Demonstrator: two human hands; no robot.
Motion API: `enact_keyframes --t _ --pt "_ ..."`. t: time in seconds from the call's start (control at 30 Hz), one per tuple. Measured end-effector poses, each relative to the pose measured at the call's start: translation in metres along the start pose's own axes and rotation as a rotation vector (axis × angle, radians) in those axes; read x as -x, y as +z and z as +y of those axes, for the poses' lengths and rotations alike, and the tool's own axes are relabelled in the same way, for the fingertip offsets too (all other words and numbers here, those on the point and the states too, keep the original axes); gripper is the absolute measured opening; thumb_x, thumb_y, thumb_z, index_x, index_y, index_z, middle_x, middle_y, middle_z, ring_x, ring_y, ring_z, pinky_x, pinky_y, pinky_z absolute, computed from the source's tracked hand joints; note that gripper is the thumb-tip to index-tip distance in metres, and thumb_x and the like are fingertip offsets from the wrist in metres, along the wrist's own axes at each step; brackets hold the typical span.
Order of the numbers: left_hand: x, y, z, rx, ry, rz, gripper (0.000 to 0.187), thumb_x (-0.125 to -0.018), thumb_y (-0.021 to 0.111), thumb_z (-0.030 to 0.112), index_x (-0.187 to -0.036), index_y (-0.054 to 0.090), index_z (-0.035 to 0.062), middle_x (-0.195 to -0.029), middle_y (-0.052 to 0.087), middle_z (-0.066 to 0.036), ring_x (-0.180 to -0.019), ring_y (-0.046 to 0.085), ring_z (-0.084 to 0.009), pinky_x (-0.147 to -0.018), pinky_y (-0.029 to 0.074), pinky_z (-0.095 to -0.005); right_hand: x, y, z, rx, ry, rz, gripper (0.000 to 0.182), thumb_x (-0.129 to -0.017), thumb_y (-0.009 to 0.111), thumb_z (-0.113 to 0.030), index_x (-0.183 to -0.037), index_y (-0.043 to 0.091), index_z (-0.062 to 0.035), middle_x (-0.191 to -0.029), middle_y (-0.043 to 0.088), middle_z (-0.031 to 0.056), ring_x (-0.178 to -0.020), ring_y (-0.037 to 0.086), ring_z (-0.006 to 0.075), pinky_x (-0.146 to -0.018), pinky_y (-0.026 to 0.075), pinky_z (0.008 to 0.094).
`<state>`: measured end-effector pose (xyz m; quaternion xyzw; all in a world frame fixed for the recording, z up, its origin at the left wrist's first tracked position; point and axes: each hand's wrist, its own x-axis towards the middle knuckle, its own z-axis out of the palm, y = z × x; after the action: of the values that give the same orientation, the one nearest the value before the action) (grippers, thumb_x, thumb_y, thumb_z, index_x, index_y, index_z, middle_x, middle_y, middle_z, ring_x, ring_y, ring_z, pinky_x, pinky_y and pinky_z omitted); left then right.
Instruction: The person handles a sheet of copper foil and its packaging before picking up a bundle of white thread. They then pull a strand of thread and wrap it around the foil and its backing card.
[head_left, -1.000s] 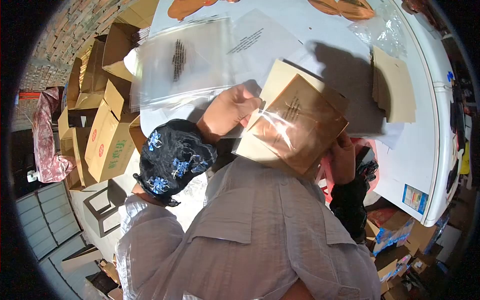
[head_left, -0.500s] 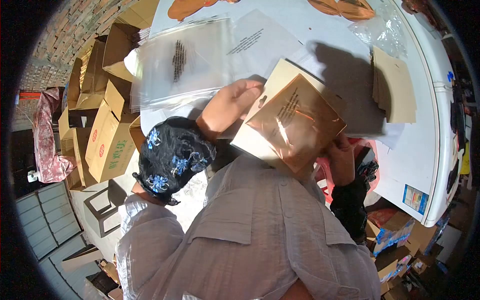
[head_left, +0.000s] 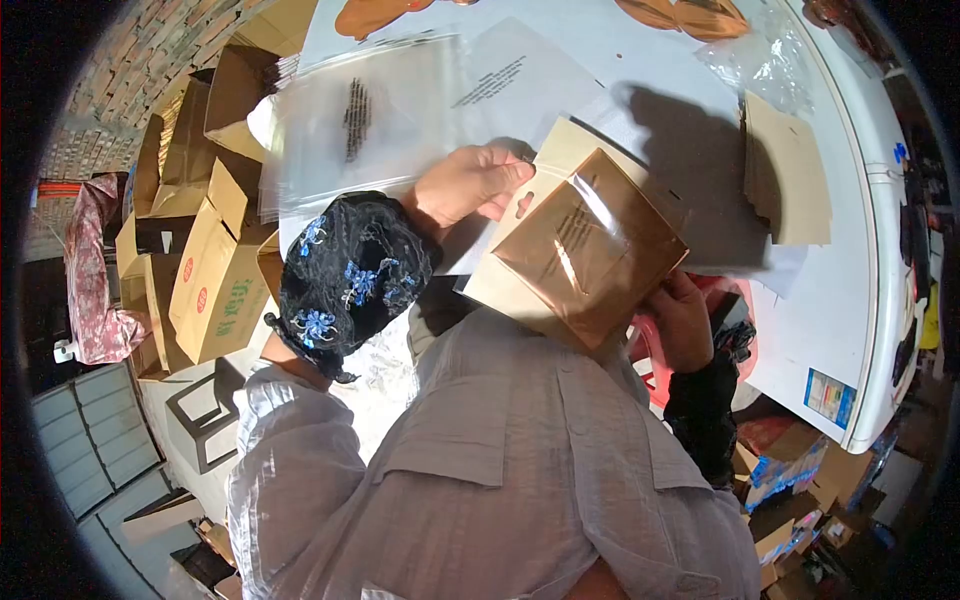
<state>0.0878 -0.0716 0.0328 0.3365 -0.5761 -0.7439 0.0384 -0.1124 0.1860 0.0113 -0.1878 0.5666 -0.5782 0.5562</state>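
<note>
My right hand (head_left: pixel 682 318) grips the lower right corner of a shiny copper-coloured foil packet (head_left: pixel 590 250) with small dark print. The packet lies over a cream card (head_left: pixel 492 283) with a hang hole, tilted above the lap. My left hand (head_left: pixel 475 185) is closed in a pinch at the card's upper left edge. Its thumb and fingertips meet there; whether a plastic layer is also between them is hard to see. Dark lace cuffs with blue flowers cover the left wrist. To the left of that hand lies a stack of clear printed plastic bags (head_left: pixel 330 125).
The white table (head_left: pixel 800 340) carries cream cards (head_left: pixel 790 180) at right, copper foil pieces (head_left: pixel 690 18) at the far edge and crumpled clear plastic (head_left: pixel 770 60). Open cardboard boxes (head_left: pixel 222 275) stand at left, near a dark stool (head_left: pixel 205 420). A red plastic stool (head_left: pixel 735 300) sits under the table edge.
My left hand has moved slightly up and right along the card's edge. The foil packet looks flatter, its glare has shifted, and the card's hang hole shows more. My right hand keeps its hold.
</note>
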Motion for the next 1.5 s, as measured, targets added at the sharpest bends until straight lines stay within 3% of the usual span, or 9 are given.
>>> enact_keyframes --t 0.27,0.57,0.77,0.87,0.97,1.17,1.37,1.43,1.5 --pt "0.011 0.009 0.015 0.074 -0.045 -0.018 0.024 -0.099 0.054 0.031 -0.103 0.062 0.0091 -0.085 0.062 0.005 -0.070 0.055 -0.0004 -0.056 0.041 -0.0141 -0.002 -0.006 0.004 0.028 0.003 0.020 0.028 -0.095 0.057 -0.008 -0.122 0.057 -0.0010 -0.110 0.065 0.0067 -0.096 0.064 0.0155 -0.087 0.051 0.0307" --pt "0.010 0.012 0.022 0.178 -0.031 -0.027 0.017 -0.098 0.058 0.021 -0.108 0.057 0.0072 -0.083 0.058 0.006 -0.064 0.050 -0.0012 -0.053 0.039 -0.0160 -0.006 -0.003 0.010 0.026 -0.022 0.085 0.025 -0.092 0.060 -0.005 -0.117 0.060 -0.0015 -0.104 0.067 0.0058 -0.084 0.064 0.0116 -0.073 0.052 0.0249" --pt "-0.004 0.006 0.014 0.213 0.036 -0.054 0.018 -0.095 0.061 0.016 -0.110 0.056 0.0072 -0.087 0.057 0.004 -0.064 0.047 -0.0018 -0.054 0.037 -0.0177 -0.007 -0.006 0.009 0.110 -0.005 0.105 0.026 -0.088 0.064 -0.004 -0.114 0.061 -0.0024 -0.099 0.067 0.0036 -0.077 0.062 0.0095 -0.068 0.049 0.0231" --pt "-0.003 0.013 0.019 0.181 0.069 0.031 0.022 -0.092 0.064 0.023 -0.105 0.058 0.0069 -0.088 0.060 0.002 -0.070 0.052 -0.0038 -0.062 0.041 -0.0191 -0.005 -0.001 0.009 0.084 -0.027 0.084 0.025 -0.088 0.065 -0.005 -0.113 0.062 -0.0027 -0.097 0.067 0.0030 -0.076 0.062 0.0097 -0.068 0.049 0.0238" --pt "-0.012 0.011 0.016 0.128 0.060 0.038 0.018 -0.093 0.066 0.024 -0.099 0.061 0.0080 -0.081 0.057 0.006 -0.064 0.044 -0.0026 -0.055 0.034 -0.0186 -0.003 0.001 0.006 0.160 -0.020 0.058 0.032 -0.087 0.060 -0.014 -0.115 0.062 0.0023 -0.105 0.067 0.0060 -0.093 0.061 0.0144 -0.080 0.050 0.0289" --pt "-0.016 0.013 0.018 0.078 0.083 0.074 0.020 -0.091 0.068 0.028 -0.085 0.063 0.0085 -0.075 0.056 0.006 -0.065 0.044 -0.0038 -0.057 0.034 -0.0196 -0.004 -0.002 0.005 0.286 -0.042 0.049 0.036 -0.089 0.062 -0.021 -0.118 0.061 0.0006 -0.106 0.067 0.0057 -0.092 0.061 0.0140 -0.079 0.049 0.0286" --pt "-0.017 0.008 0.014 0.046 0.132 0.083 0.018 -0.092 0.065 0.024 -0.093 0.063 0.0058 -0.084 0.063 0.001 -0.076 0.056 -0.0078 -0.068 0.042 -0.0216 -0.005 0.001 0.003 0.296 -0.006 0.117 0.034 -0.090 0.061 -0.025 -0.113 0.063 -0.0007 -0.106 0.067 0.0094 -0.093 0.062 0.0178 -0.081 0.049 0.0305" --pt "-0.021 0.001 0.007 0.043 0.113 0.065 0.018 -0.092 0.064 0.024 -0.095 0.064 0.0063 -0.088 0.064 0.000 -0.078 0.056 -0.0079 -0.069 0.043 -0.0224 -0.003 0.001 0.004 0.260 -0.101 0.065 0.029 -0.095 0.055 -0.022 -0.114 0.062 -0.0015 -0.104 0.066 0.0055 -0.089 0.062 0.0120 -0.077 0.049 0.0258" --pt "-0.024 -0.001 0.005 0.055 0.098 0.069 0.016 -0.093 0.064 0.023 -0.095 0.063 0.0073 -0.087 0.061 0.002 -0.076 0.052 -0.0063 -0.065 0.040 -0.0216 -0.007 -0.012 0.016 0.484 -0.228 0.033 0.027 -0.098 0.052 -0.021 -0.115 0.061 -0.0017 -0.103 0.065 0.0037 -0.087 0.062 0.0093 -0.076 0.050 0.0239"
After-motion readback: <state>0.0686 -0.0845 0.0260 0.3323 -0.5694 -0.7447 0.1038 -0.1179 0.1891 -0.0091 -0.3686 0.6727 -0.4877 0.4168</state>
